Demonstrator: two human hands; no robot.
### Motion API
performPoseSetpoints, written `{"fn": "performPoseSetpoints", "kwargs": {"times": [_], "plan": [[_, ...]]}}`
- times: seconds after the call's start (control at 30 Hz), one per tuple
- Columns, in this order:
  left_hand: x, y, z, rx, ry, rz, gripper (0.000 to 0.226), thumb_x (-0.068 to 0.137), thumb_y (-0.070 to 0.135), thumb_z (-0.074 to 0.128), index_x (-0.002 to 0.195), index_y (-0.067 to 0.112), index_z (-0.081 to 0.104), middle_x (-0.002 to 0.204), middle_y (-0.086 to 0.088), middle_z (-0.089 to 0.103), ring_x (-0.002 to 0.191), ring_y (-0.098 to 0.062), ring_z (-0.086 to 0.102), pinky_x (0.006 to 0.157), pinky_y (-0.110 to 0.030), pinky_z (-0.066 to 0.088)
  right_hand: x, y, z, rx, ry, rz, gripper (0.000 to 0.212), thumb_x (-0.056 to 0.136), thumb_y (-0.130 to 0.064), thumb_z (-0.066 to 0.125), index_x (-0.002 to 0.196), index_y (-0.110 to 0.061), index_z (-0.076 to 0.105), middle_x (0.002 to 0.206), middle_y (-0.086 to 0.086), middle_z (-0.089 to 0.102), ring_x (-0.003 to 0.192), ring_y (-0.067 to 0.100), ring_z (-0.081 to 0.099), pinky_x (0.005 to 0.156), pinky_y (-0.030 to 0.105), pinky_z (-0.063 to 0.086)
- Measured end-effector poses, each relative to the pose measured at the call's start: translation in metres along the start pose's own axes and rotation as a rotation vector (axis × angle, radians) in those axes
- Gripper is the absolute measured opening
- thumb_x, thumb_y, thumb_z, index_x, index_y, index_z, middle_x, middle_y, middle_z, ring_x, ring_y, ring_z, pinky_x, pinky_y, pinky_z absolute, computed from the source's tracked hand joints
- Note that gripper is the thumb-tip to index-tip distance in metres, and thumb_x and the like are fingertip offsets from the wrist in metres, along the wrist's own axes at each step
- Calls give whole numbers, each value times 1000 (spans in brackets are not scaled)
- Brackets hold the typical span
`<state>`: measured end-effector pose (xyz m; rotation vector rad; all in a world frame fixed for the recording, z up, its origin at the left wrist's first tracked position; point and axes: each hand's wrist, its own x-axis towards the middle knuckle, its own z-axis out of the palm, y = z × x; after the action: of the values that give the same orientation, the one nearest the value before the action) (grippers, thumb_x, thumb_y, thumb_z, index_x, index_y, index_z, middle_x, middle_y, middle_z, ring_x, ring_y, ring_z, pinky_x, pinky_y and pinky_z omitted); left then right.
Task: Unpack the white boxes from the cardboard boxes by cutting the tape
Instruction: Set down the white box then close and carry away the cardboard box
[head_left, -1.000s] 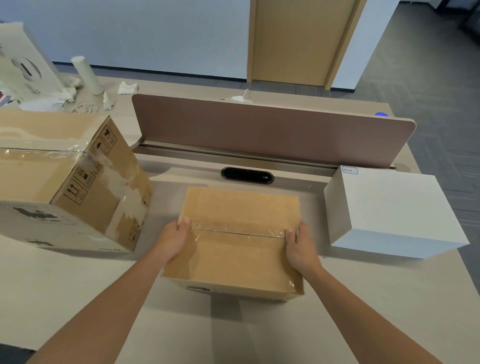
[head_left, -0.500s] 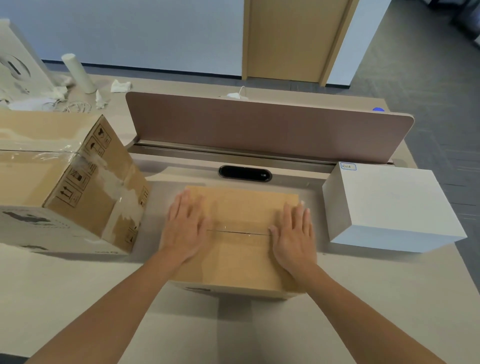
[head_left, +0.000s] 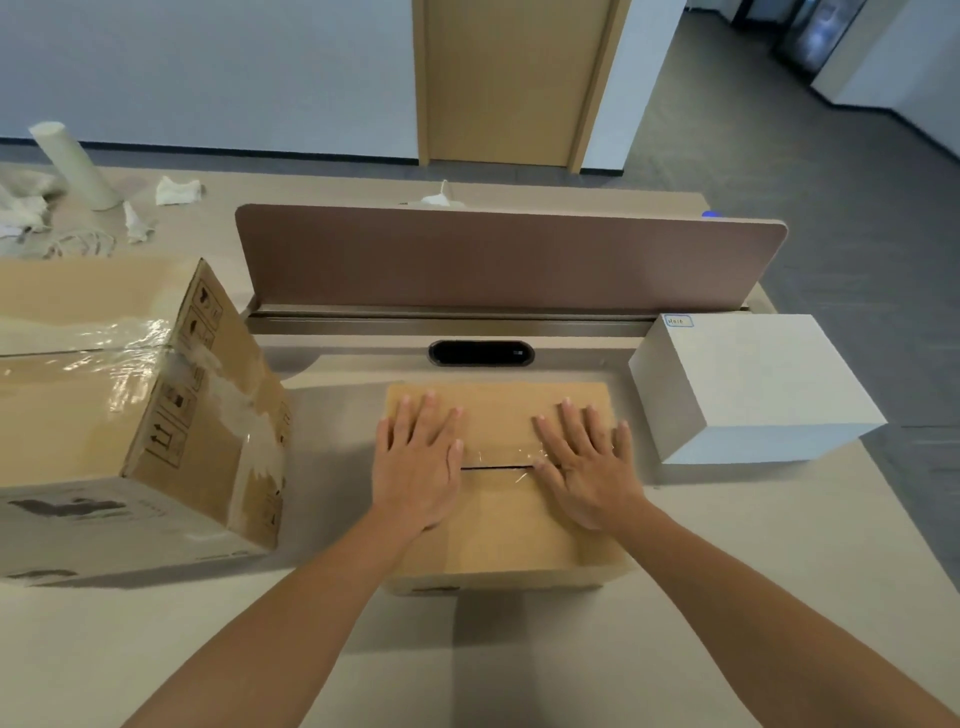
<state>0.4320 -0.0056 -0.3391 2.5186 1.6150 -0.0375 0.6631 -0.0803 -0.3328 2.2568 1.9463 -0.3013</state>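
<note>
Already out: one white box (head_left: 748, 384) is sitting bare at the right of the desk (head_left: 727, 571), seemingly unpacked.
Still taped: a big box (head_left: 104, 415) is standing at the left, its tape shining and apparently uncut.
In work: a small box (head_left: 498, 535) is sitting closed at the desk's centre, between the other two and touching neither.
Seam: clear tape (head_left: 496, 457) is glinting along the lid's dark slit; whether it is cut is not showing.
Left hand (head_left: 418, 462): it is lying flat on the lid's left half, fingers straight and slightly spread, gripping nothing.
Right hand (head_left: 587, 467): it is pressing flat on the right half in the same way.
Gap: the hands are resting apart, with the seam running between them and under both.
Cutter: none is showing.
Remaining: by this view, the person is only starting on the small box, with the big one waiting.
</note>
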Motion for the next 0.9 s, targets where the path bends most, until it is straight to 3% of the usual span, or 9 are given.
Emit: {"fn": "performPoseSetpoints", "kwargs": {"times": [0.07,0.1,0.17,0.23,0.3,0.4,0.6,0.9], "plan": [[-5,-11,-5,-11,64,-11,58,101,52,20,154,29,26,165,-10,17,151,-36,12,120,-50,16,-3,0,-2,153,33,181,64,90,-75,5,147,-55,-18,160,-6,-30,149,34,-22,116,60,-9],[-9,-19,-7,-21,83,-64,60,99,56,23,151,26,28,163,-14,20,149,-40,16,119,-52,19,-4,2,-1,255,53,292,67,89,-77,14,146,-57,-15,163,-3,-24,150,38,-11,117,61,0],[-16,-34,-7,-116,10,-231,71,97,66,25,154,26,15,164,-17,9,149,-43,11,118,-55,19,-6,8,1,475,39,423,77,84,-81,31,145,-59,-11,165,8,3,147,41,19,114,59,24],[-22,-41,-7,-317,-76,-347,80,94,71,29,156,32,-1,165,-14,2,148,-43,13,115,-56,26,-10,7,0,599,17,429,82,80,-83,37,145,-58,-7,152,12,37,134,39,41,106,53,37],[-25,-42,-11,-601,-139,-372,81,97,65,37,157,35,-9,163,-14,19,141,-40,34,108,-52,38,-17,0,-2,607,27,427,82,80,-82,38,147,-53,1,136,12,52,122,35,51,100,49,42],[-32,-45,-16,-868,-146,-333,76,102,54,40,157,40,-11,149,-7,48,128,-35,51,101,-45,43,-31,-13,0,616,102,459,77,82,-77,41,147,-49,8,128,10,57,119,34,52,97,48,44],[-32,-32,-42,-765,-131,-203,63,101,58,35,155,50,3,149,-7,51,131,-35,50,101,-45,43,-70,-5,-12,558,207,536,67,94,-65,33,151,-44,7,124,12,62,113,38,57,92,46,46],[-44,91,-95,-735,-90,70,79,93,60,53,156,47,8,140,-2,59,131,-29,51,101,-38,42,-177,84,-49,537,386,695,64,96,-65,26,151,-44,1,119,14,62,106,35,59,91,48,47]]}}
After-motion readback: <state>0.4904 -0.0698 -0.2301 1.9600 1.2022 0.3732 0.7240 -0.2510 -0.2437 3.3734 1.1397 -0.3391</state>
